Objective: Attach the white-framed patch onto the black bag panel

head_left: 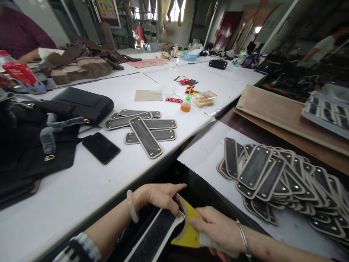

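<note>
Black strip (pixel 151 238) with pale edging, nearest the camera, has its long axis running from lower left to upper right, away from the wearer. The left hand (pixel 160 196) is the nearer one, touching the far end with a bent digit, the index finger stretched out; whether it grips underneath is hidden. Right of that end, the right hand (pixel 215 225) is closed on a yellow sheet (pixel 193 234), which lies just beside the rounded tip. Beyond, pale-edged panels (pixel 283 178) are heaped on the right, and a phone (pixel 101 148) lies on the left-hand table (pixel 120 185).
</note>
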### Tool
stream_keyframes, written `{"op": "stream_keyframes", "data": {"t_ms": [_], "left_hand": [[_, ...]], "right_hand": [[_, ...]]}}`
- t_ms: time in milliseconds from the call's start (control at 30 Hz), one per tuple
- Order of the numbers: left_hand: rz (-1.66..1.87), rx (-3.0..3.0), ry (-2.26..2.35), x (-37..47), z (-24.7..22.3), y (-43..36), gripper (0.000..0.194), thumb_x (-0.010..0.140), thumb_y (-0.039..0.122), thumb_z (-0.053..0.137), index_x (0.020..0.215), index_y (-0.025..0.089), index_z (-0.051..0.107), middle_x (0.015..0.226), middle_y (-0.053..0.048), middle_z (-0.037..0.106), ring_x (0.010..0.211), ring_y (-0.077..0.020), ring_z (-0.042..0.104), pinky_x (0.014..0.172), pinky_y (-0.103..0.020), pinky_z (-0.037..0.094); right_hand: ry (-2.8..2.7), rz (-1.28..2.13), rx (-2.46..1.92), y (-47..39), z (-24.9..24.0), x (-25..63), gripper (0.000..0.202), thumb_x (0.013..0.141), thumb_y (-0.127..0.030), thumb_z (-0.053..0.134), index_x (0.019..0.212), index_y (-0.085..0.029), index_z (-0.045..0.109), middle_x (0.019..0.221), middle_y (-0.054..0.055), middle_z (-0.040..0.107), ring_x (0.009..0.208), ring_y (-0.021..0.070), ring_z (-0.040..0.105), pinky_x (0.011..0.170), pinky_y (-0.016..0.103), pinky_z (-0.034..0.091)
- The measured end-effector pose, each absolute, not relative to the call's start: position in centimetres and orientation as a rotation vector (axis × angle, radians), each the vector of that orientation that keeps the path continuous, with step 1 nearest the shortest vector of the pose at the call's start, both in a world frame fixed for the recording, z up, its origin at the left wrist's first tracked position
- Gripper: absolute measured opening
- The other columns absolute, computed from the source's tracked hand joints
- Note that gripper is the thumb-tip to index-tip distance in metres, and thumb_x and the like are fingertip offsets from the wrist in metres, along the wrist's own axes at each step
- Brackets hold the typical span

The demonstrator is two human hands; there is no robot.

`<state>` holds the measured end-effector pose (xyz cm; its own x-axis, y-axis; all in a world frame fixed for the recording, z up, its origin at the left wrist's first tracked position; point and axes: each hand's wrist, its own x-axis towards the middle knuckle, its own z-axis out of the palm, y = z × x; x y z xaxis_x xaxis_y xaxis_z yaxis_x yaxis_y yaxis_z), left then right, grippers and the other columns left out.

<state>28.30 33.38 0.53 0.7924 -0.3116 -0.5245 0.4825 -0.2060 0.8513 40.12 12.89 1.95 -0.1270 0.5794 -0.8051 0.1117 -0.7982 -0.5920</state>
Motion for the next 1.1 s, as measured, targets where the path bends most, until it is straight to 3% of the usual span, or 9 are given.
{"op": "stream_keyframes", "data": {"t_ms": [333,600,867,1100], "left_hand": [[-0.688,1.565,0.197,28.1,0.3,33.2,0.117,0.06,0.03,0.075,0.155,0.009,0.009,0.114,-0.012,0.07,0.102,-0.0284,0.065,0.082,-0.031,0.051],[-0.657,1.609,0.161,28.0,-0.2,33.4,0.116,0.062,0.03,0.075,0.155,0.009,0.01,0.105,-0.009,0.073,0.097,-0.0278,0.066,0.084,-0.033,0.05],[-0.653,1.601,0.191,27.9,0.4,33.1,0.114,0.061,0.026,0.07,0.154,0.006,0.007,0.101,-0.01,0.072,0.089,-0.0262,0.065,0.07,-0.029,0.051],[-0.64,1.538,0.192,27.8,0.3,33.2,0.115,0.061,0.022,0.07,0.154,0.008,0.005,0.087,-0.003,0.067,0.077,-0.0194,0.059,0.06,-0.023,0.047]], "right_hand": [[-0.808,1.984,-1.888,13.5,3.0,39.6,0.024,0.099,-0.038,0.034,0.093,-0.018,0.047,0.049,-0.005,0.054,0.027,0.0074,0.045,0.025,0.012,0.033],[-0.794,1.993,-1.895,13.5,2.6,39.2,0.032,0.099,-0.044,0.035,0.104,-0.016,0.049,0.048,-0.005,0.053,0.026,0.0088,0.044,0.025,0.014,0.035],[-0.705,1.976,-1.951,13.9,3.1,38.2,0.033,0.098,-0.044,0.036,0.104,-0.015,0.051,0.046,-0.006,0.051,0.027,0.0074,0.041,0.027,0.013,0.033],[-0.673,1.947,-1.942,13.8,2.7,37.5,0.041,0.097,-0.048,0.035,0.108,-0.012,0.053,0.048,-0.004,0.051,0.029,0.0067,0.04,0.029,0.012,0.033]]}}
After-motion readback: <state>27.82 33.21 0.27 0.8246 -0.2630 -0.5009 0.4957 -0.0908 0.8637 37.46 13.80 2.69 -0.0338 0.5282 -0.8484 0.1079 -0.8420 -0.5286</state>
